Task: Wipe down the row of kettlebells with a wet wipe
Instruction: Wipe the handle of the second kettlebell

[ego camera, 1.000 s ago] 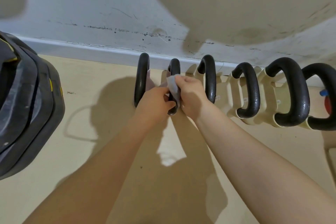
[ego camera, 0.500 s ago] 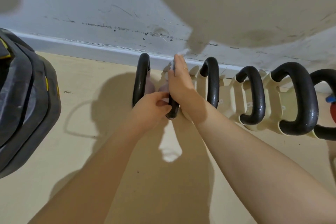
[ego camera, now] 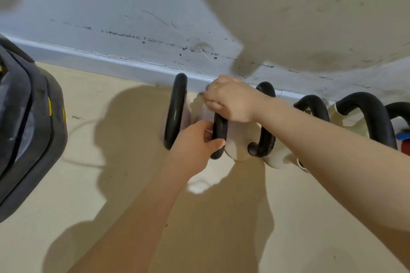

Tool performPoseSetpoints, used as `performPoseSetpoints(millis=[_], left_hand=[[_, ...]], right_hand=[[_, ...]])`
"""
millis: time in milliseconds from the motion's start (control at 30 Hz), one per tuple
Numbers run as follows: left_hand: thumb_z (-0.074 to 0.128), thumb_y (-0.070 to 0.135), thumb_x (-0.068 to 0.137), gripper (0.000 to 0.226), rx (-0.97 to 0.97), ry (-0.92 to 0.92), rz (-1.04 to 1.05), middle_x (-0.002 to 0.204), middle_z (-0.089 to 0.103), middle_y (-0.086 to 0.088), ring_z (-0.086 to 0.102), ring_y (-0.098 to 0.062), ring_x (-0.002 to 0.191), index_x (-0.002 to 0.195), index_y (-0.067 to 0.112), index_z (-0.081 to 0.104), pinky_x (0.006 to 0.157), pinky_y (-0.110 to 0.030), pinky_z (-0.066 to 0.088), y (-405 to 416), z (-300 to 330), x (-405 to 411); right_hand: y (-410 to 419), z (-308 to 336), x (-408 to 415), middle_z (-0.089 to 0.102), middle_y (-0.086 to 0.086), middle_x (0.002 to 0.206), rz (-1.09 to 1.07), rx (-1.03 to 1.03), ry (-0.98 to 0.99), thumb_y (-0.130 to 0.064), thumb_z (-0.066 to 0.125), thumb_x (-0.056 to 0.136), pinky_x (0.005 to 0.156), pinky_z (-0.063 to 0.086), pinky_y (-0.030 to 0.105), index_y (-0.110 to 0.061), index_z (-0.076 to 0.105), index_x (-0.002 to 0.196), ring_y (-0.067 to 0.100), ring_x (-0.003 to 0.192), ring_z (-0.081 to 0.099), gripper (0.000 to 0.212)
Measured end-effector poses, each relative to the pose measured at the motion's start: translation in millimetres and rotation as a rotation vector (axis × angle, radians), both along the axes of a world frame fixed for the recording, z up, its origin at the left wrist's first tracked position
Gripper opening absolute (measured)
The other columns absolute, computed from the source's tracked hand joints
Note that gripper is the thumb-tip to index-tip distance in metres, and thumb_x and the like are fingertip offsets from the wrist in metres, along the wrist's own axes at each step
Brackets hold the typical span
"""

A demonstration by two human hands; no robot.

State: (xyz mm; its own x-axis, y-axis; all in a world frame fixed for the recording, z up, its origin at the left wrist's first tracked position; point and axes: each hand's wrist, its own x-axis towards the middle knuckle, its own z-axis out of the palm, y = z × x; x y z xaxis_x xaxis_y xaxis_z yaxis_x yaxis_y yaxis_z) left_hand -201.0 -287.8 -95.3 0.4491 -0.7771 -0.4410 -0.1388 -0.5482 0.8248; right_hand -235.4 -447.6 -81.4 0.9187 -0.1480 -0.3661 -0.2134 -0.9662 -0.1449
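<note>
Both hands are working on the second kettlebell handle point(ego camera: 219, 131) from the left in the row. Nearest the camera, the left hand point(ego camera: 195, 146) is gripping the lower part of this black handle, thumb and fingers closed around it. Just beyond it, the right hand point(ego camera: 230, 102) is lying curled over the top of the same handle, fingers folded down; a pale scrap at the fingertips looks like the wet wipe point(ego camera: 207, 109), though it is blurred and mostly hidden, so I cannot tell exactly how it is being pinched. To the left, the first handle point(ego camera: 176, 113) is standing free and untouched. To the right, the third handle point(ego camera: 265, 126) is sitting just beside the right wrist, and further handles point(ego camera: 375, 119) are continuing the row along the skirting board point(ego camera: 111, 62). All are standing on the beige floor point(ego camera: 111, 162). A dark padded object point(ego camera: 28, 126) is filling the left edge, well apart from the row. Behind everything, the scuffed wall point(ego camera: 111, 6) is rising.
</note>
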Motion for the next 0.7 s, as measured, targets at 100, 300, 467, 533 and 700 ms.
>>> performPoseSetpoints(millis=[100,300,467,533,700], left_hand=[[0.062,0.022,0.083,0.018,-0.005,0.028,0.033,0.089,0.066,0.006,0.059,-0.008,0.081,0.101,0.016,0.060,0.060,-0.004,0.040,2.2,-2.4,-1.9],[0.063,0.020,0.084,0.015,-0.009,0.079,0.076,0.081,0.060,0.013,0.060,-0.007,0.079,0.096,0.018,0.055,0.063,-0.007,0.042,3.7,-2.9,-6.9],[0.061,0.005,0.084,0.016,-0.094,0.234,0.221,0.067,0.049,0.007,0.052,0.007,0.054,0.095,0.002,0.049,0.049,-0.001,0.036,4.9,-2.8,-10.9],[0.055,-0.001,0.086,0.019,-0.094,0.286,0.238,0.067,0.048,0.006,0.050,0.008,0.050,0.103,0.001,0.046,0.046,-0.001,0.035,5.8,-0.6,-11.9],[0.043,-0.013,0.084,0.049,-0.111,0.504,0.305,0.085,0.061,0.006,0.058,0.003,0.068,0.131,-0.001,0.042,0.057,-0.003,0.039,30.3,7.1,-14.5]], right_hand=[[3.2,2.5,6.9,0.064,0.004,0.093,-0.029,-0.075,-0.020,-0.030,0.030,0.098,0.115,0.000,0.036,-0.014,0.064,0.091,0.021,0.111,0.046,0.038],[18.1,16.0,0.1,0.059,-0.001,0.079,0.139,-0.129,0.077,-0.032,0.027,0.099,0.117,0.010,0.038,-0.023,0.057,0.074,0.020,0.105,0.049,0.039],[38.8,7.0,-23.1,0.062,0.002,0.072,0.204,-0.144,-0.093,-0.031,0.034,0.095,0.109,0.030,0.041,-0.016,0.064,0.072,0.027,0.087,0.054,0.041],[47.5,2.3,-31.8,0.060,0.003,0.062,0.275,-0.226,-0.207,-0.028,0.032,0.093,0.099,0.042,0.044,-0.015,0.061,0.063,0.028,0.072,0.056,0.044],[69.5,-1.6,-55.0,0.066,0.005,0.073,0.312,-0.355,-0.247,-0.029,0.036,0.088,0.104,0.039,0.044,-0.013,0.068,0.070,0.028,0.082,0.062,0.040]])
